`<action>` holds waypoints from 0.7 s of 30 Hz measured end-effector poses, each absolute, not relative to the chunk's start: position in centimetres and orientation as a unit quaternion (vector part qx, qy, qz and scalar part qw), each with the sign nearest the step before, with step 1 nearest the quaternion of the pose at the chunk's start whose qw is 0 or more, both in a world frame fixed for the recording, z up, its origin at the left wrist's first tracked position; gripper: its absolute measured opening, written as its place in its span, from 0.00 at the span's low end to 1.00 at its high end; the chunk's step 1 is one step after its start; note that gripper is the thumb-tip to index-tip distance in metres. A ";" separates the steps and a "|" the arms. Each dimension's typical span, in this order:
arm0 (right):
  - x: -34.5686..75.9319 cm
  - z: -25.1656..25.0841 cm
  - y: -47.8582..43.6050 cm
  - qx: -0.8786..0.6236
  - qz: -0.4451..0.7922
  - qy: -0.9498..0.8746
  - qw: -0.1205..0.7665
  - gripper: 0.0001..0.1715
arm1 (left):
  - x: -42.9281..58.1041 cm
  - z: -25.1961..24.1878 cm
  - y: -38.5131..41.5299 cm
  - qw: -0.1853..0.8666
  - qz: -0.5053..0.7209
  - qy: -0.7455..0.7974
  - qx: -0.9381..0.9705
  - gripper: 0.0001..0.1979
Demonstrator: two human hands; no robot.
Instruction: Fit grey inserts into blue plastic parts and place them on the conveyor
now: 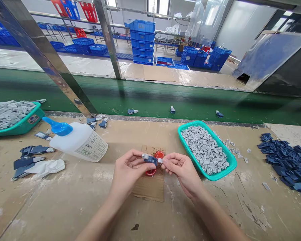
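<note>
Between the thumb and fingers of my left hand (129,170) is a navy plastic part (151,159) with a light grey end. My right hand (182,166) pinches a small whitish piece (160,160) against the part's right end; whether the two are joined I cannot tell. Below the hands lies a cardboard piece (152,192) carrying a red round cap or dish (160,154) and a second red dish (151,172), partly hidden by my left hand. Dark reddish specks surround them. A teal basket (231,164) full of small grey pieces (204,147) stands right of my right hand.
A white bottle (79,142) with a blue spout leans at left, near navy parts (25,162) and a crumpled white cloth or tissue (47,168). Another teal basket (27,123) sits far left. Navy pieces (286,160) pile up at right. Beyond runs a green conveyor (150,97); a metal post (52,67) rises at left.
</note>
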State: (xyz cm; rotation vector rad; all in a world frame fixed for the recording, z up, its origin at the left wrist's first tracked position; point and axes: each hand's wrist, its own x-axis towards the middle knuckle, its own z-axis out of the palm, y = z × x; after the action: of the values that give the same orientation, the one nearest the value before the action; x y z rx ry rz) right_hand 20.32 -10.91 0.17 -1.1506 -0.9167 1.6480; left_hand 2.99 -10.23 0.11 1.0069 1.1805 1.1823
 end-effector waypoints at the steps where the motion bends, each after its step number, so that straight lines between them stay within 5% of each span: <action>1: 20.2 0.1 -11.0 -0.462 0.669 -0.371 0.448 0.15 | 3.1 0.1 -10.3 0.562 0.501 0.499 0.430 0.14; 21: 21.4 1.0 -11.0 -0.491 0.625 -0.462 0.394 0.19 | 4.9 0.9 -10.6 0.560 0.454 0.508 0.472 0.13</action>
State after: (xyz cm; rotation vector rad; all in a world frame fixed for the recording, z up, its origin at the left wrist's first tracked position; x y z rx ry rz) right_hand 21.38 -11.03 1.00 -1.2444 -1.1727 1.5847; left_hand 4.87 -10.61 0.93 1.1131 1.1966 1.0709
